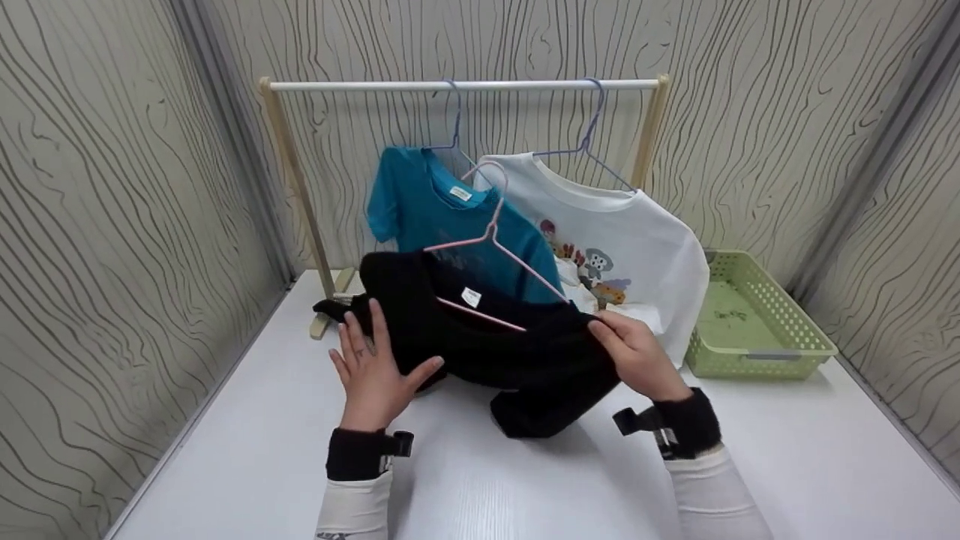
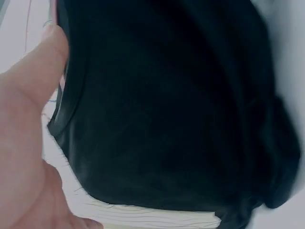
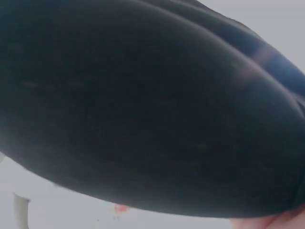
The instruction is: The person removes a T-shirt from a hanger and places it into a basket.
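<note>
A black shirt (image 1: 480,352) with a white neck label hangs over a pink hanger (image 1: 491,231), whose hook points up. My right hand (image 1: 637,352) pinches the shirt at its right shoulder, close to the hanger's right end. Fingers spread, my left hand (image 1: 379,375) lies against the shirt's left part. In the left wrist view the thumb (image 2: 40,62) is beside the neckline of the black shirt (image 2: 157,114). Cloth of the black shirt (image 3: 143,109) fills most of the right wrist view and hides most of that hand.
Behind stands a garment rack with a white rail (image 1: 510,85) and wooden posts. A teal T-shirt (image 1: 409,195) and a white printed shirt (image 1: 660,247) hang there on purple-blue hangers. A green basket (image 1: 780,364) stands at the right of the white table (image 1: 225,450).
</note>
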A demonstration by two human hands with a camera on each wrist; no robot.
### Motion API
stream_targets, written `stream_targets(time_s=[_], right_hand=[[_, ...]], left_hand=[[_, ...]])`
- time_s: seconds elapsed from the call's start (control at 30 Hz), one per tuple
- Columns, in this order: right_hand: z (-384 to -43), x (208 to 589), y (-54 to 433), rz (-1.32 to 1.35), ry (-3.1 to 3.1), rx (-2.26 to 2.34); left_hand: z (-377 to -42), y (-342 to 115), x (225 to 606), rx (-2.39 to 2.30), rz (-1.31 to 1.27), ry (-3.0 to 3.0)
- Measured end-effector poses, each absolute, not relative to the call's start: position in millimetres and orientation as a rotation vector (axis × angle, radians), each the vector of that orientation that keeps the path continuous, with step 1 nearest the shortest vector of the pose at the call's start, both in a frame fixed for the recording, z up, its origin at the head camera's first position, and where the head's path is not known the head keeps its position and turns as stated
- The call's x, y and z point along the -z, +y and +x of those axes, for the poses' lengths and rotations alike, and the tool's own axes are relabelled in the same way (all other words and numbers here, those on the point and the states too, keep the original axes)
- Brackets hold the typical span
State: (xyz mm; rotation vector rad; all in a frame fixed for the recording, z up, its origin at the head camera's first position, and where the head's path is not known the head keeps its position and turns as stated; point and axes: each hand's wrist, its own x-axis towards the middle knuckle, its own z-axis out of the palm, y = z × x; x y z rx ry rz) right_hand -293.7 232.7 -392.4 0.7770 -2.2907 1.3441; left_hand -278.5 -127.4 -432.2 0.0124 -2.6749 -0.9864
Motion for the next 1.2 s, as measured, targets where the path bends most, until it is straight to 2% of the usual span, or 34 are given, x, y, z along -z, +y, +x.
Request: stream_targets(time_s=[0.17, 0.33, 0.5, 0.73, 0.83, 1.0, 1.13, 1.2], right_hand=[[-263, 384, 285, 0.839, -2.372, -1.393], [-244, 382, 325, 0.913, -2.395, -1.521], [-243, 385, 337, 1.034, -2.445, -1.55], [-250, 394, 336, 1.027, -2.494, -1.534], [-255, 399, 335, 0.941, -2.553, -1.509], [-265, 406, 326, 0.578, -2.756, -1.242], [-269, 409, 302, 0.358, -2.782, -1.121], [-270, 411, 286, 0.33, -2.736, -1.13]], left_hand=[[-277, -129, 421, 1.041, 0.005, -2.654], [-278, -116, 417, 1.098, -0.177, -2.522], [-280, -107, 424, 1.061, -0.367, -2.396], [-280, -109, 431, 1.144, -0.504, -2.548], [-280, -110, 432, 1.116, -0.523, -2.556], [-279, -107, 432, 1.025, -0.512, -2.541], [-278, -102, 434, 0.93, -0.535, -2.542], [-278, -99, 435, 0.875, -0.556, -2.537]])
